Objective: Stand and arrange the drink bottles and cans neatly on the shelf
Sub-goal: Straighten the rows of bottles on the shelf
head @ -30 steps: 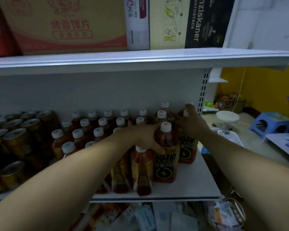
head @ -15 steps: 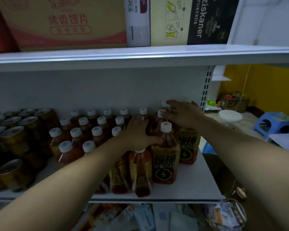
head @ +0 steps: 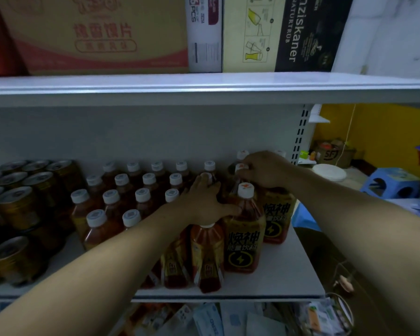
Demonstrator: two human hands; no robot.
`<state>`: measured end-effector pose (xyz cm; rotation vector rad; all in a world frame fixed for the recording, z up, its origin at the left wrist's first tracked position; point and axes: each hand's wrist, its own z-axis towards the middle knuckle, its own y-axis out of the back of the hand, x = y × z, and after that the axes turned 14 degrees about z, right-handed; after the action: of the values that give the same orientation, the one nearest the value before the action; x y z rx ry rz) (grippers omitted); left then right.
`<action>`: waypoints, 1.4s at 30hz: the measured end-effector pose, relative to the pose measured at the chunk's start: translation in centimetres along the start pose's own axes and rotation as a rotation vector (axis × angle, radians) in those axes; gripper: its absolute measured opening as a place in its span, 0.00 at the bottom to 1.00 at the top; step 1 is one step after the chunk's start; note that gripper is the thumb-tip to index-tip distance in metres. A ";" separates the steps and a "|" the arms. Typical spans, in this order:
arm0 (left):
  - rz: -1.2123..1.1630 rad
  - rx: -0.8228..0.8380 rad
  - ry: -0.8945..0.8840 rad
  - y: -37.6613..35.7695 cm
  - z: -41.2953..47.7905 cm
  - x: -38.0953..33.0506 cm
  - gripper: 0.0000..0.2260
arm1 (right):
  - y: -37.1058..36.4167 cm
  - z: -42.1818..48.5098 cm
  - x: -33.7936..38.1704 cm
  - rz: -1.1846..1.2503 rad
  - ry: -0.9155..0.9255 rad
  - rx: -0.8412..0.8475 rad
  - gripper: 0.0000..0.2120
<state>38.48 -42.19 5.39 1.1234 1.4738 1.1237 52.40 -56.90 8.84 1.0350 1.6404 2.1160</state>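
Left hand flat, fingers spread on tea bottles — thumb against front energy bottle, right hand pinching cap of rear energy bottle, white shelf.

The amber clear-plastic bottles look glossy, their white plastic caps matt; gold metal cans gleam; the white shelf board is smooth, the brown cardboard box matt.

One view here, worn on the person's head, looking forward and a touch down into the middle shelf. It's close, within arm's reach of the bottles. The upper shelf cuts across overhead, and the wide lens catches a blue stool off right.
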 end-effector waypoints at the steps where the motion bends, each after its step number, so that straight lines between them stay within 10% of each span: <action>1: 0.037 -0.005 -0.010 0.0 0.1 0.1 0.41 | 0.2 -0.1 0.1 -0.009 0.012 -0.002 0.21; 17: 0.196 0.058 -0.080 0.9 0.3 -0.6 0.36 | 1.0 -2.3 -3.1 0.309 -0.113 -0.176 0.34; 23: 0.271 0.086 -0.043 1.6 0.3 -1.4 0.41 | -1.0 -4.8 -6.1 0.487 -0.133 -0.204 0.05; 33: 0.230 0.120 -0.009 0.6 1.0 -0.5 0.46 | -0.1 -5.2 -5.2 0.437 -0.172 -0.238 0.07; 36: 0.225 0.116 -0.014 0.6 0.7 -0.8 0.44 | 0.0 -4.4 -3.4 0.201 -0.080 -0.303 0.32; 42: 0.210 0.077 -0.036 1.0 0.1 -1.3 0.41 | 0.0 -1.4 -0.6 0.068 -0.038 0.082 0.29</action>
<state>38.84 -43.30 6.56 1.3704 1.4051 1.1914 51.85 -58.31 8.44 1.1647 1.7101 2.0729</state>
